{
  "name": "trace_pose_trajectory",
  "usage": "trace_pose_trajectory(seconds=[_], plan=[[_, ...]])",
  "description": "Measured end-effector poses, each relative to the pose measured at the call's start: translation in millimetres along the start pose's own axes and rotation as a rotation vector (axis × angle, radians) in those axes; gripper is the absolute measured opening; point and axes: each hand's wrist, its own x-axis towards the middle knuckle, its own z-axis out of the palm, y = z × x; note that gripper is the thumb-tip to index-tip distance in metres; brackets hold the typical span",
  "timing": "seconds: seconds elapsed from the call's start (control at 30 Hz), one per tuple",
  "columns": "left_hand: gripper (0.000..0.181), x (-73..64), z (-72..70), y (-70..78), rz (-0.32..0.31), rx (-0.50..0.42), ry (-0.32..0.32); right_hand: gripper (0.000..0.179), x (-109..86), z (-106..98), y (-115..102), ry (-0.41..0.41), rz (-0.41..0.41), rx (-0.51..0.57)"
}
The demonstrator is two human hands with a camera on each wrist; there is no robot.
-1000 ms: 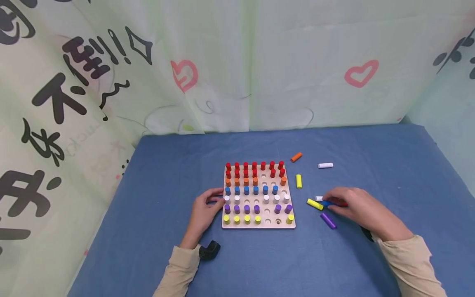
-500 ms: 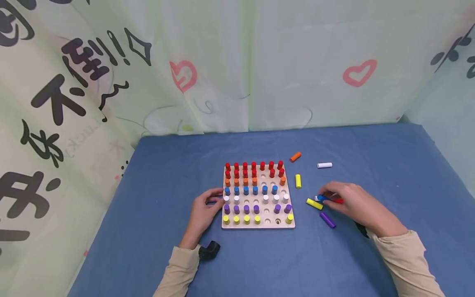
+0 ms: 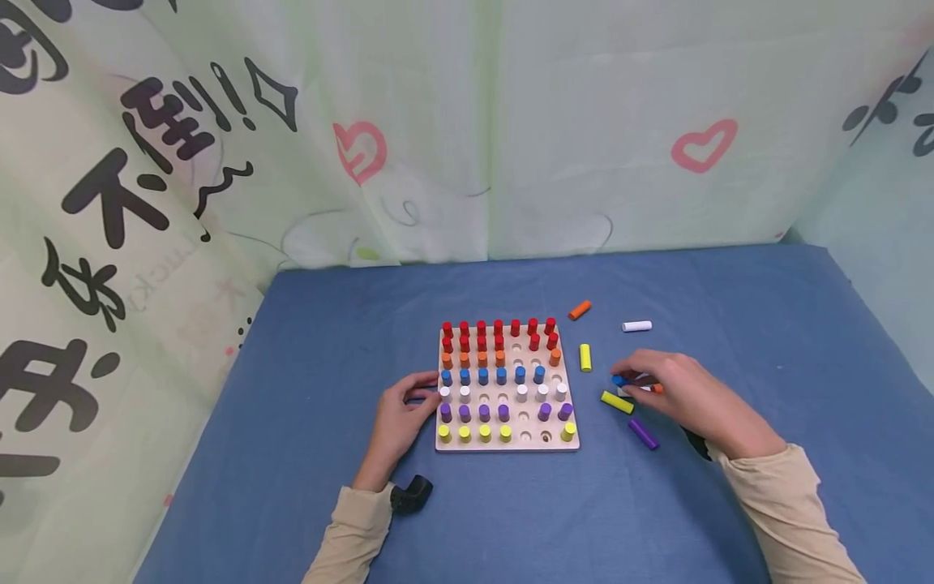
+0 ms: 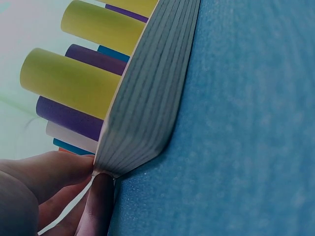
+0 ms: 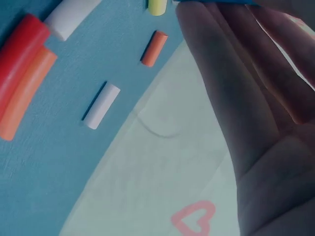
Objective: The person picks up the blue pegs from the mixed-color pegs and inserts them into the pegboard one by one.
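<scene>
A square wooden pegboard (image 3: 507, 443) lies mid-table, with rows of red, orange, blue, white, purple and yellow pegs upright in it and several bare holes. My left hand (image 3: 397, 418) holds the board's left edge; in the left wrist view the thumb (image 4: 59, 169) and a finger meet at its corner. To the right of the board, my right hand (image 3: 682, 397) pinches a blue peg (image 3: 619, 380) just above the loose pegs. Only a sliver of that blue peg shows in the right wrist view. A white peg (image 5: 74, 17), a red peg (image 5: 22, 59) and an orange peg (image 5: 27, 93) lie beneath this hand.
Loose on the blue cloth lie a yellow peg (image 3: 585, 358), another yellow peg (image 3: 617, 402), a purple peg (image 3: 643, 434), an orange peg (image 3: 580, 310) and a white peg (image 3: 637, 326). A printed curtain (image 3: 569, 162) hangs behind the table.
My right hand has lifted the blue peg and drawn it up and left, uncovering a white and an orange peg below. The left hand stays at the board's edge.
</scene>
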Motion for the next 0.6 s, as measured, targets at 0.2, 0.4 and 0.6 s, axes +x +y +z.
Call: trace_pose_trajectory(seconds=[0.2,0.4,0.6], plan=[[0.034,0.6,0.4,0.0,-0.006,0.007,0.0,0.024,4.8,1.5,-2.9,0.015,0.001,0.005],[0.034,0.8,0.8,-0.1,-0.011,0.009,0.004,0.024,12.3,5.9,-7.1,0.015,0.0,0.02],[0.035,1.4,0.8,-1.8,-0.021,0.009,0.0,0.023,19.8,9.3,-10.9,0.009,-0.007,0.048]])
